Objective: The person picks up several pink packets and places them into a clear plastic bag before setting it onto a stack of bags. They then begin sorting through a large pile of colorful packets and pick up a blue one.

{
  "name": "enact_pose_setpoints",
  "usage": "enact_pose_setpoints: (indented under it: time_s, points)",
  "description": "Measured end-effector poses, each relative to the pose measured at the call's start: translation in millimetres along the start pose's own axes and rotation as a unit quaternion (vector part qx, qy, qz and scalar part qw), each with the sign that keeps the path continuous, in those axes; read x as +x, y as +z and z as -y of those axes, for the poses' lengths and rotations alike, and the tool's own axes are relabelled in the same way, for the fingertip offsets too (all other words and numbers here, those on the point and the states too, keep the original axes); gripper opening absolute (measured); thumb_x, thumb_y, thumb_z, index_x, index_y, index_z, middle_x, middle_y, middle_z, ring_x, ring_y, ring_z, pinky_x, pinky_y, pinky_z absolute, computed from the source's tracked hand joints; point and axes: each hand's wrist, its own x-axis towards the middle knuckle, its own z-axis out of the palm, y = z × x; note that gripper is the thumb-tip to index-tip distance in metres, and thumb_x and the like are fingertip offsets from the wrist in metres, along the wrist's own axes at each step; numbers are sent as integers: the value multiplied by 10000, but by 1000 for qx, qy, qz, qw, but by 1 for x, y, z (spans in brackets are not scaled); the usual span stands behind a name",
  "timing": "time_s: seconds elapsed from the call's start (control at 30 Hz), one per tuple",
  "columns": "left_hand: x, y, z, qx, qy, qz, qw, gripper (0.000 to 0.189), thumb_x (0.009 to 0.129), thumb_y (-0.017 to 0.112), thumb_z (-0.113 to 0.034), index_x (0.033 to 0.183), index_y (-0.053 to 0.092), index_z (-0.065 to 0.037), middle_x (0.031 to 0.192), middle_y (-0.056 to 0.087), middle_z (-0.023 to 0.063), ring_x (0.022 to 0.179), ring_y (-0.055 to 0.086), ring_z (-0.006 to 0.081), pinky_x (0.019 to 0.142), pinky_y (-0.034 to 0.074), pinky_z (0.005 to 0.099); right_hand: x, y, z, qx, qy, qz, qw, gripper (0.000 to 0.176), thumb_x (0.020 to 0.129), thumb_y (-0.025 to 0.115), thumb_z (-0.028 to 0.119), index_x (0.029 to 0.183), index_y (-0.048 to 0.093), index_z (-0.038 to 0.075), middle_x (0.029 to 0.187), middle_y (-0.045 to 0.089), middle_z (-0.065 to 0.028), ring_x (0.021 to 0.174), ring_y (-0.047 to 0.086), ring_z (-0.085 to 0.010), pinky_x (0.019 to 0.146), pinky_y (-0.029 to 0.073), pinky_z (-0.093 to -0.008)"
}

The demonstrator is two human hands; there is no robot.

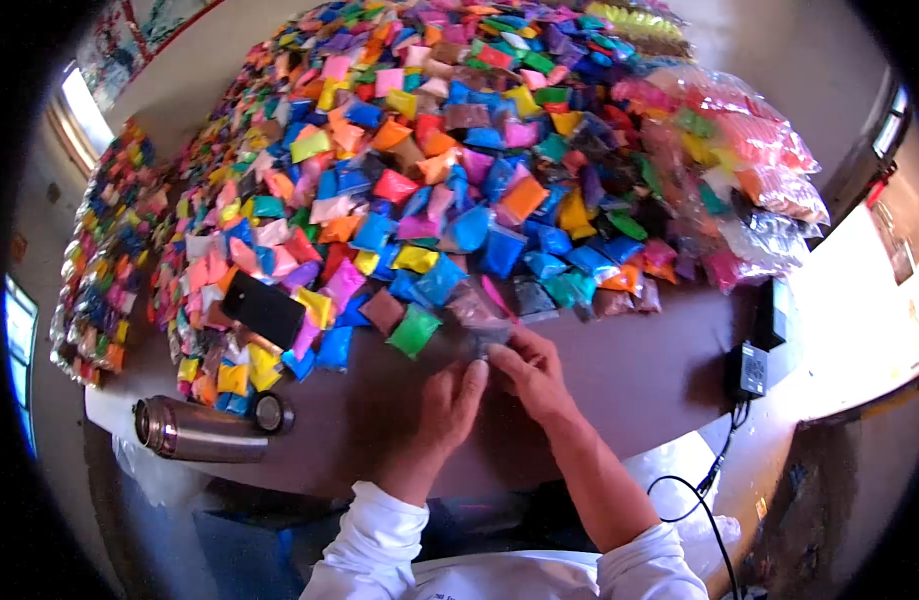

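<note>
Near the front middle of the table, my left hand [450, 402] and my right hand [532, 368] meet with fingers closed at the edge of a clear plastic bag [477, 308]. Thumbs and fingertips pinch its near end. Whatever the bag contains is hard to make out; it looks brownish. A thin pink strip [497, 298] shows along its right side. Just left of the bag lie a green packet [414, 331] and a brown packet [383, 312], both apart from my hands. Behind them spreads a large heap of small coloured packets [470, 229].
A steel flask [205, 430] lies on its side at the front left, its cap [273, 411] beside it. On the packets rests a black phone [263, 310]. Large clear bags [765, 150] are stacked at right. A black power adapter [748, 371] with cable sits at the table's right edge.
</note>
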Motion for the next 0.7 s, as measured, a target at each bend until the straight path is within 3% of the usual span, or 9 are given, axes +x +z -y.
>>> enact_pose_setpoints:
  time_s: [0.07,0.13,0.27,0.3,0.43,0.5,0.63,0.7]
  points:
    - [0,-5,8,-31,-40,37,998,400,995,482,-379,875,623,-25,760,604,70,699,572,157,611,453,337,-2,3,4,35,3,-4,999,177,911,626,126,1068,657,50,779,592,36,538,451,-31,459,331,-193]
    - [-3,-3,1,-95,-69,29,993,448,1002,454,-434,865,630,-44,790,601,7,685,538,97,595,440,274,0,-1,3,91,12,-42,995,224,911,631,122,1120,640,41,797,606,17,520,451,-46,450,343,-207]
    - [-4,-2,3,-114,-54,18,992,486,1001,429,-480,858,633,-63,791,593,-21,672,518,70,573,418,239,-2,0,2,86,-23,-21,996,299,900,642,107,1185,612,23,850,645,-14,642,582,-93,538,431,-209]
    - [-4,-2,3,-123,-53,19,991,497,1001,422,-488,859,633,-61,779,591,-15,663,514,71,566,412,243,-2,-2,5,74,-11,-7,997,290,857,606,63,1139,634,5,931,648,-29,823,602,-122,729,470,-258]
    - [-4,-4,0,-135,-51,25,989,504,997,430,-496,850,627,-56,720,569,-7,631,500,77,558,401,253,-2,-8,3,59,-55,26,996,309,834,611,88,1123,645,-18,1089,623,-78,939,598,-166,786,481,-290]
    - [-4,-2,0,-141,-56,32,988,488,995,445,-486,849,624,-56,705,558,-9,624,493,78,559,400,258,-4,-9,6,125,-56,63,989,319,791,531,-19,1078,670,-36,1260,587,-139,1141,555,-226,944,440,-324]
    - [-4,2,-6,-112,-47,24,992,411,986,506,-429,866,619,-52,708,532,-27,647,466,72,573,384,261,0,-11,-2,70,-82,71,992,297,795,536,-9,1055,675,-46,1284,570,-136,1224,495,-234,1015,390,-347]
    - [-3,3,-10,-108,-41,19,993,391,982,523,-411,873,617,-47,709,525,-34,656,457,72,578,380,263,-1,-7,-1,6,-52,21,998,240,810,606,27,1026,694,-29,1263,567,-134,1135,548,-211,927,456,-323]
